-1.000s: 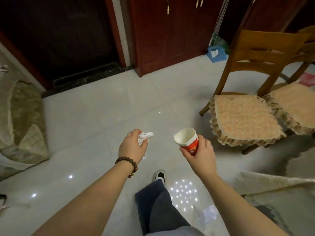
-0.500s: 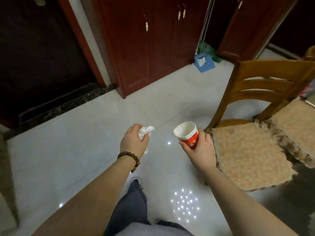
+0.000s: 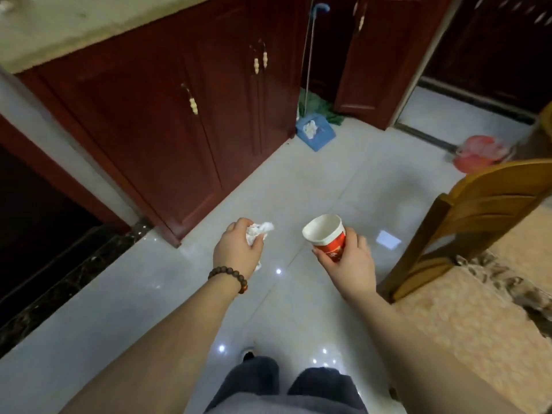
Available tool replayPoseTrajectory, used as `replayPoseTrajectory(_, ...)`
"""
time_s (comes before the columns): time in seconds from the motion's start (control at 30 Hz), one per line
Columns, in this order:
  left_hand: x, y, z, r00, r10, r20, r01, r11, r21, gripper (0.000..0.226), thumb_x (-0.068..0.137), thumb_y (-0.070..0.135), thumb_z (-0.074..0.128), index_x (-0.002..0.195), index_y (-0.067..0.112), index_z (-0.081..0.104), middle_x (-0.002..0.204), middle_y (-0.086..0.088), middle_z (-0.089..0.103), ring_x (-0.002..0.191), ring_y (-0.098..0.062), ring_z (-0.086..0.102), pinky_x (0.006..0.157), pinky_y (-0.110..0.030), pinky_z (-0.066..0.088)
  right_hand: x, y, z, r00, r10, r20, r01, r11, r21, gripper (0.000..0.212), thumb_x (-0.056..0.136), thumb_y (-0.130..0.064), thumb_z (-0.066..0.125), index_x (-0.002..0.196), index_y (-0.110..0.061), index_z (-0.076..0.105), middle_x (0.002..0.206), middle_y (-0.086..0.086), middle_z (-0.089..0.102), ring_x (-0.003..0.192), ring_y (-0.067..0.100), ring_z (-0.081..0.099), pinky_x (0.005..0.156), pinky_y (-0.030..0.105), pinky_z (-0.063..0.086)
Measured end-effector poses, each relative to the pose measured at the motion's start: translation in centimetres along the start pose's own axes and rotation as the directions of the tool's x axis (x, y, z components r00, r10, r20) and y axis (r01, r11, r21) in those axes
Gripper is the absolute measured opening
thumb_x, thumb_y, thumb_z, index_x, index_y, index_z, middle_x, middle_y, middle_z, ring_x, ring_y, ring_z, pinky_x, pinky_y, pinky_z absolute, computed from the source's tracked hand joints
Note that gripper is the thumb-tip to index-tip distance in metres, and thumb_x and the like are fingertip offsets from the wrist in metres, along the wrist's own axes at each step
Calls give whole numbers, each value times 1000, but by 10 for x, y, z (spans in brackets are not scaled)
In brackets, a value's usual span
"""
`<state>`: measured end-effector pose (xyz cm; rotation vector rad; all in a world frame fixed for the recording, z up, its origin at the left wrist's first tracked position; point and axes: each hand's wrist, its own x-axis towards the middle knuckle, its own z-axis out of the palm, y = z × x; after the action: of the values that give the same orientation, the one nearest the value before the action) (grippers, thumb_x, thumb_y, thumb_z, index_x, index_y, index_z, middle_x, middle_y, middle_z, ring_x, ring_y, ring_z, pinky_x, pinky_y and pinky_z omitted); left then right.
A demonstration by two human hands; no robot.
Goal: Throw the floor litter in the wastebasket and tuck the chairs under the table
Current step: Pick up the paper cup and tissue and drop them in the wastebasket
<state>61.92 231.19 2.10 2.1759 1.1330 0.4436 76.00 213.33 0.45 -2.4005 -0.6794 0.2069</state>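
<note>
View swung since 1 s ago: pink basket point(image 3: 481, 152) appeared far ahead-right of your right hand point(image 3: 348, 261), which gripped cup point(image 3: 327, 237); left hand point(image 3: 239, 249) fisted tissue point(image 3: 258, 231). Chair point(image 3: 478, 222) sat beside, untucked.

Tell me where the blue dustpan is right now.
The blue dustpan sits on the floor in the upper middle of the head view, against the corner of the red cabinet, with white paper inside it.

Glossy pale floor tiles point(image 3: 313, 186), mirror-smooth with light spots; dark red lacquered wood on the cabinet doors point(image 3: 167, 121) at far left. Crumpled soft paper tissue point(image 3: 258, 231), smooth paper cup point(image 3: 327, 240), varnished wooden chair point(image 3: 472, 222) with rough woven cushion point(image 3: 484, 309), matt wooden bead bracelet point(image 3: 230, 276).
</note>
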Motion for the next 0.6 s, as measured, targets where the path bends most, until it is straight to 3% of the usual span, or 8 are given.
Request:
replayPoseTrajectory(0.1, 68, 21, 20, 998, 39, 52, -40, 999, 5, 24, 81, 27, 64, 102, 20, 58, 98, -3, 59, 83, -24, 56, 65, -26, 36, 58, -3, 1, 998, 54, -26, -54, 999, -3, 73, 73, -57, 68, 129, -18, 43, 117, 8, 52, 108, 28, 50, 87, 42, 47)
replayPoseTrajectory(0.33, 217, 89, 113, 966, 178, 189, -183, 983, 9, 22, 84, 31, 63, 103, 20, 56, 93, 0, 57, 73, -16, 49, 62, -26, 37, 208, 31, -5, 972, 178, -152, -179, 984, 6, 76, 73, -55, 70, 132, -17, 42, 121, 10, 52, 111, 30, 49, 90, 44, 45)
replayPoseTrajectory(0.6, 404, 233, 242, 904, 292, 312, -304, 953, -10, 25, 84, 30, 64, 106, 20, 56, 98, -3, 59, 77, -15, 48, 64, -26, 38, 415, 112, -60, 904, 354, -240, -351, 935, 56, 78, 73, -57, 69, 133, -14, 41, 121, 13, 52, 110, 34, 50, 92, 49, 45)
